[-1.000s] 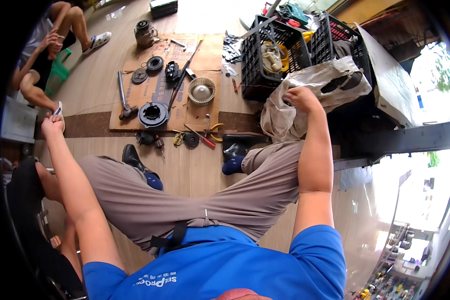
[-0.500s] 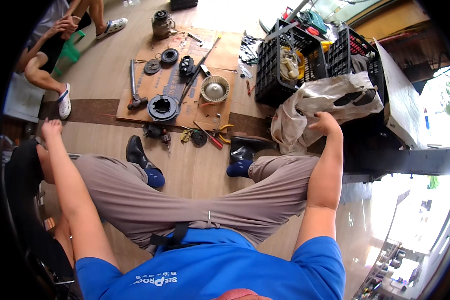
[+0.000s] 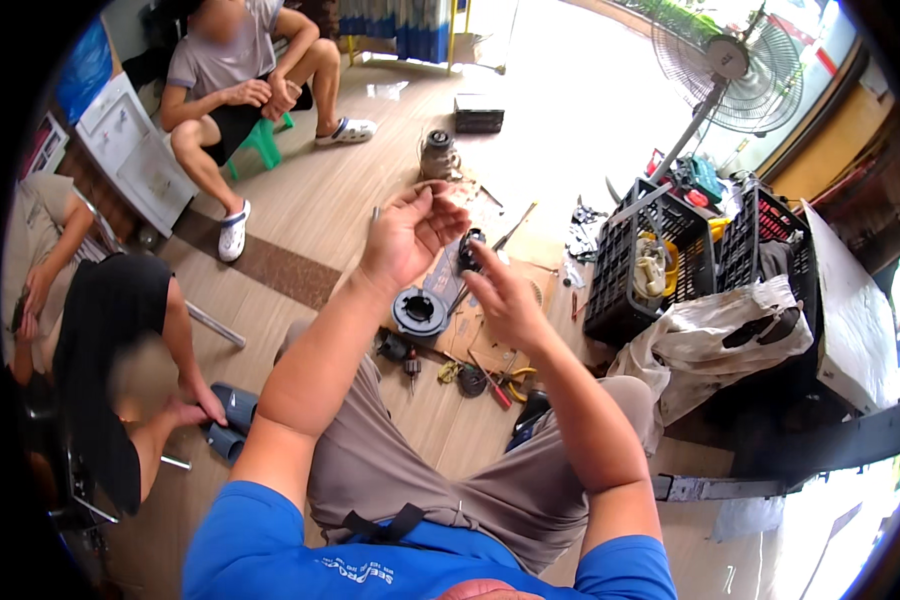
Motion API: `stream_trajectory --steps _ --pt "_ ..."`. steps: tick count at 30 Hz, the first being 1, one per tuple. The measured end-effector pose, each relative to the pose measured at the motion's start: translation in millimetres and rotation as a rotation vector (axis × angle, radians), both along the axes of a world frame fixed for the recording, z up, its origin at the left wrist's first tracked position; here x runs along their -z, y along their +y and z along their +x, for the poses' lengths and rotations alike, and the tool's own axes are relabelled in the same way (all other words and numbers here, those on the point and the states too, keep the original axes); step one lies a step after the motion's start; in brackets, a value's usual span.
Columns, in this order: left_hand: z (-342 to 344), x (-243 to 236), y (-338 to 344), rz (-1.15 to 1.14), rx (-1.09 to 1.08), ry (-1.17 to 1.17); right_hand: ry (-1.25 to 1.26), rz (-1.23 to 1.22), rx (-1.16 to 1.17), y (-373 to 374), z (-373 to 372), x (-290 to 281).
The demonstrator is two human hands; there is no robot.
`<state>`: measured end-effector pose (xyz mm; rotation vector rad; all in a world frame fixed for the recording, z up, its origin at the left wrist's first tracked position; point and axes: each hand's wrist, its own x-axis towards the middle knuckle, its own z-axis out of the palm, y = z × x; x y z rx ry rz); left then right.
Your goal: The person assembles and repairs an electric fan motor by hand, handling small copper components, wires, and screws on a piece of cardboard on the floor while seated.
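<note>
My left hand [image 3: 416, 232] is raised above the cardboard sheet [image 3: 467, 330], palm turned up, fingers half bent and apart. Just right of it and nearer, my right hand [image 3: 507, 297] hangs in the air with its fingers stretched out. Neither hand shows anything in it, and they do not touch. Beneath them lie a round grey pulley-like part [image 3: 419, 312] with a dark centre and a small black part [image 3: 470, 252]. Beyond the left hand stands a metal compressor-like unit [image 3: 438, 156]. My hands and forearms hide much of the cardboard.
Near my feet lie yellow-handled pliers [image 3: 522, 384], a red screwdriver [image 3: 497, 394] and a dark motor-like part [image 3: 394, 345]. Black crates [image 3: 606, 305] and a whitish cloth [image 3: 705, 345] stand right, a fan [image 3: 727, 62] behind. People sit left; one uses a green stool [image 3: 260, 147].
Both hands have left my knees and come up together over the cardboard. The view has swung, bringing the fan and more of the people on the left into sight.
</note>
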<state>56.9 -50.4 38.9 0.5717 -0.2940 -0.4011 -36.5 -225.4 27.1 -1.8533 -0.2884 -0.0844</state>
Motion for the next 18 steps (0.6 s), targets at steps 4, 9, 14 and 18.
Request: stream_trajectory --steps 4,9,14,18 --pt "-4.3 -6.2 -23.2 -0.010 0.016 -0.007 0.102 0.254 0.046 10.3 19.3 2.0" --pt "8.1 -9.7 -7.6 0.016 -0.131 0.044 -0.031 0.043 0.153 -1.2 23.0 -3.4" --pt "10.6 -13.9 14.9 0.151 -0.213 0.112 -0.121 -0.202 0.106 1.6 9.9 -4.5" --pt "3.1 -22.0 10.1 0.206 -0.274 0.217 -0.113 -0.292 0.009 1.1 10.1 -1.9"
